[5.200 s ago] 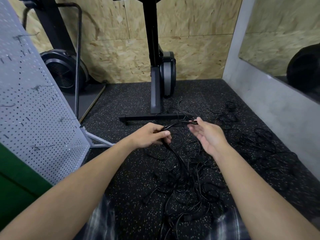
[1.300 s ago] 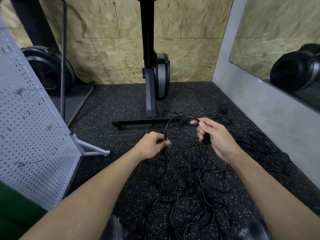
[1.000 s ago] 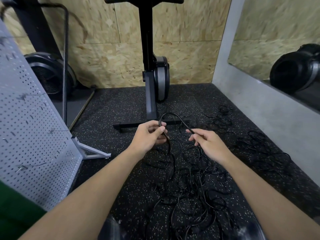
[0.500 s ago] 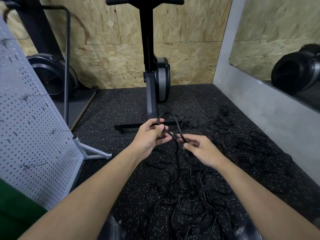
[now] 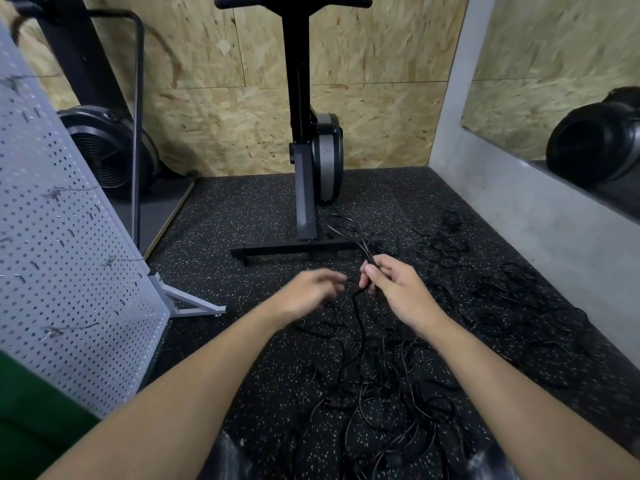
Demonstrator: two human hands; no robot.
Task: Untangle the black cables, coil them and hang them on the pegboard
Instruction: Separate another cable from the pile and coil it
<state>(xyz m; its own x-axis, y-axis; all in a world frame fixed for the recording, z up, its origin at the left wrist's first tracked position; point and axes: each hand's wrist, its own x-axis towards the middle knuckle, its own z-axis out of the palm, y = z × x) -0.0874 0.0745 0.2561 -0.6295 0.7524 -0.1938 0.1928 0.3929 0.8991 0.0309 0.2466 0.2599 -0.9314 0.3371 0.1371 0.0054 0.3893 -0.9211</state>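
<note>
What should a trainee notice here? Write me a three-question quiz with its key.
1. True or false: coiled cables already hang on the white perforated metal pegboard.
2. Which hand grips the looped thin black cable? A) left B) right hand C) both
3. Fill in: the tangled pile of black cables lies on the speckled black rubber ____.
Key: 1 false; 2 B; 3 floor.
</note>
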